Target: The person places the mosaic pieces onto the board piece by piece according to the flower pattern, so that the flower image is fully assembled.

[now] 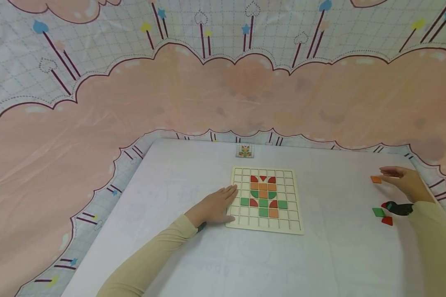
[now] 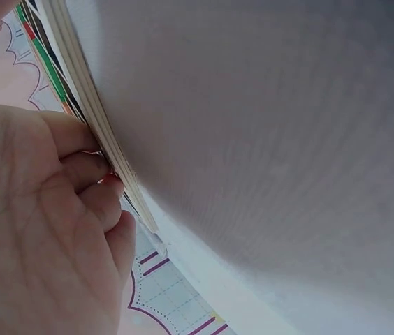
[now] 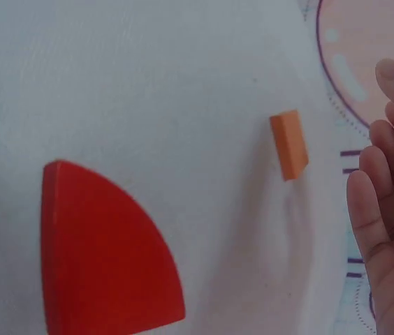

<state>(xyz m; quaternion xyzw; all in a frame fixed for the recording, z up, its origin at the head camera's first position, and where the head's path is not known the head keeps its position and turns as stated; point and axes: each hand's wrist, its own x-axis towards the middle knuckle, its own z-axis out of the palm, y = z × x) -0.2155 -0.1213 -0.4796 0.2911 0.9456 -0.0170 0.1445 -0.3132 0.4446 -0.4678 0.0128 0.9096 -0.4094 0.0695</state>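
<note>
A square pale wooden grid board (image 1: pixel 298 214) lies on the white table, with red, orange and green tiles forming a figure in its middle. My left hand (image 1: pixel 216 205) rests at the board's left edge, fingers over the rim; in the left wrist view, the fingertips (image 2: pixel 103 202) meet the board's side (image 2: pixel 106 132). At the far right, my right hand (image 1: pixel 404 181) hovers beside a loose orange tile (image 1: pixel 376 180), fingers loosely extended. The right wrist view shows a gap between that hand and the orange tile (image 3: pixel 290 145).
Nearer to me at the right lie a green tile (image 1: pixel 378 212), a red tile (image 1: pixel 387 221) and another red piece (image 1: pixel 384 205) by the black wrist strap (image 1: pixel 399 208). A small pattern card (image 1: pixel 245 151) sits behind the board. A patterned curtain (image 1: pixel 245 103) hangs beyond the table.
</note>
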